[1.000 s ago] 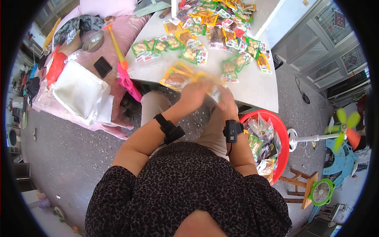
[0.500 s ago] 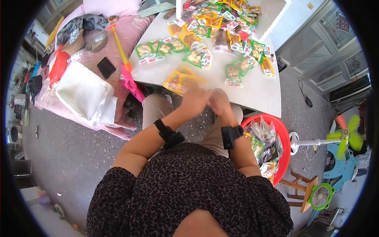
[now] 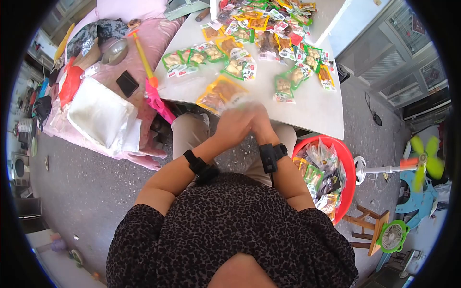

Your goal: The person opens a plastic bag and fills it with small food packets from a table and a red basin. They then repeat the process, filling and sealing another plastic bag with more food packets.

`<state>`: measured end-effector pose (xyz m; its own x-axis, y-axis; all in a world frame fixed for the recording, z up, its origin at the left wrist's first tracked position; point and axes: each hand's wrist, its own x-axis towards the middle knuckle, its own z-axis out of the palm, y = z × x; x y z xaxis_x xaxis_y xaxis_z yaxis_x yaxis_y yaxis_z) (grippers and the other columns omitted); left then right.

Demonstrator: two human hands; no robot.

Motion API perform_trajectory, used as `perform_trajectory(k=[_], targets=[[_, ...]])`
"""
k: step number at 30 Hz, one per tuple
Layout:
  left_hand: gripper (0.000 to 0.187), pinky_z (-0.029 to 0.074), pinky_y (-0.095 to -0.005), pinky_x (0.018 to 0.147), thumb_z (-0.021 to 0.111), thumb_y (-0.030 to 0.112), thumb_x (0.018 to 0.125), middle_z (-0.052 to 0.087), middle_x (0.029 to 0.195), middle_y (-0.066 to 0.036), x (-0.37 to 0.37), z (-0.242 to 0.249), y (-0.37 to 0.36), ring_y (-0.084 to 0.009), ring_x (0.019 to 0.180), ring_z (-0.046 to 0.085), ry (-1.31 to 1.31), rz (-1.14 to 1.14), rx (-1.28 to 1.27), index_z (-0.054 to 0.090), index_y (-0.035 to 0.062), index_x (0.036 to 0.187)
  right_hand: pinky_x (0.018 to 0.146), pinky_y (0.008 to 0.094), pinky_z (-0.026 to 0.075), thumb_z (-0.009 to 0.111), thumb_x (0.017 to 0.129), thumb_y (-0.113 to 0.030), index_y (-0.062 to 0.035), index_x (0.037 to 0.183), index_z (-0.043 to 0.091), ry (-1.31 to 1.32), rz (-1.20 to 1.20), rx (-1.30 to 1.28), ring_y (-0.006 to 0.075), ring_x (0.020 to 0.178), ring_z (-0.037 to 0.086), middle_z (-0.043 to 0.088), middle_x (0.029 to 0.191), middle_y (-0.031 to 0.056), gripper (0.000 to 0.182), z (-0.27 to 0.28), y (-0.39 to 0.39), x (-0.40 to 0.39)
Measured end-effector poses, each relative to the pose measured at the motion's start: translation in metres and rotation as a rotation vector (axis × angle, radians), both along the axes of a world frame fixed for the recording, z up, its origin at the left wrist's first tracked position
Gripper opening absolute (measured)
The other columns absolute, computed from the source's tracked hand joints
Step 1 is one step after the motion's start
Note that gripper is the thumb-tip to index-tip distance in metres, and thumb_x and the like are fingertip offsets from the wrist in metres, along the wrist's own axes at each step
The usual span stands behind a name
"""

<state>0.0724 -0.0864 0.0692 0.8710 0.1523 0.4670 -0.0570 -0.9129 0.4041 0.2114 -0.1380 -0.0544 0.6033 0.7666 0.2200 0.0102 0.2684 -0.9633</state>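
Observation:
At the near edge of the white table [image 3: 192,91], my left hand [image 3: 233,126] and my right hand [image 3: 260,121] are pressed together with fingers closed. A pale, see-through, film-like piece [image 3: 246,100] sticks out beyond them; motion blur hides its kind and which fingers grip it. Just left of the hands lie yellow-edged snack packets [image 3: 216,94], partly overlapping. Green-edged snack packets [image 3: 284,89] lie to the right, and more green-edged packets [image 3: 194,56] form a row at the left.
A heap of mixed packets [image 3: 273,21] covers the table's far side, by a white foam box [image 3: 331,19]. A red tub [image 3: 349,177] of packets stands at my right, near a wooden stool [image 3: 377,233] and a fan [image 3: 422,161]. On the left is a pink-covered bed [image 3: 149,53].
My hands have come closer together and slightly nearer to me. The pale film-like piece now shows beyond them. The yellow-edged packets are less covered by my left hand.

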Motion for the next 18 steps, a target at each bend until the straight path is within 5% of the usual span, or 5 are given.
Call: perform_trajectory(k=[4,6,9,14,18], targets=[[0.045,0.027,-0.0443,0.086,0.06,0.016,0.059,0.045,0.105,-0.012,-0.013,-0.007,0.003,-0.0299,0.103,0.039,-0.108,0.064,0.155,0.049,0.0088,0.101,0.06,0.0345,0.04,0.049,0.066,-0.01,-0.0042,0.073,0.053,-0.082,-0.067,-0.141,0.0246,0.067,0.049,0.053,0.072,0.0091,0.01,0.038,-0.018,-0.002],[0.045,0.025,-0.0454,0.088,0.06,0.016,0.059,0.043,0.108,-0.012,-0.013,-0.018,0.009,-0.0303,0.106,0.037,-0.05,0.125,0.308,0.049,0.0109,0.102,0.058,0.0326,0.038,0.051,0.065,-0.01,-0.0053,0.073,0.053,0.068,-0.1,-0.185,0.0235,0.066,0.05,0.053,0.07,0.0081,0.009,0.048,-0.026,-0.004],[0.038,0.025,-0.0459,0.089,0.059,0.015,0.059,0.045,0.107,-0.011,-0.007,-0.027,0.017,-0.0296,0.106,0.038,-0.129,0.092,0.343,0.052,0.0121,0.097,0.045,0.021,0.036,0.047,0.077,-0.01,-0.0066,0.08,0.048,0.383,-0.176,-0.119,0.0112,0.056,0.05,0.052,0.066,0.0021,0.005,0.055,-0.034,-0.007],[0.023,0.027,-0.047,0.088,0.055,0.011,0.064,0.048,0.102,-0.009,-0.003,-0.005,0.026,-0.0303,0.104,0.039,-0.114,-0.023,0.205,0.055,0.0071,0.087,0.048,0.0219,0.038,0.05,0.077,-0.01,-0.0076,0.084,0.048,0.664,-0.29,-0.035,0.0109,0.061,0.052,0.054,0.07,0.0017,0.007,0.101,-0.066,-0.01],[0.015,0.033,-0.0375,0.086,0.048,0.008,0.075,0.05,0.1,-0.012,-0.006,0.041,0.043,-0.0281,0.099,0.045,-0.212,-0.133,-0.054,0.053,0.0021,0.088,0.064,0.0233,0.042,0.053,0.077,-0.01,-0.0056,0.091,0.048,0.446,-0.373,-0.199,0.0122,0.078,0.052,0.053,0.084,0.0027,0.016,0.141,-0.088,-0.008]])
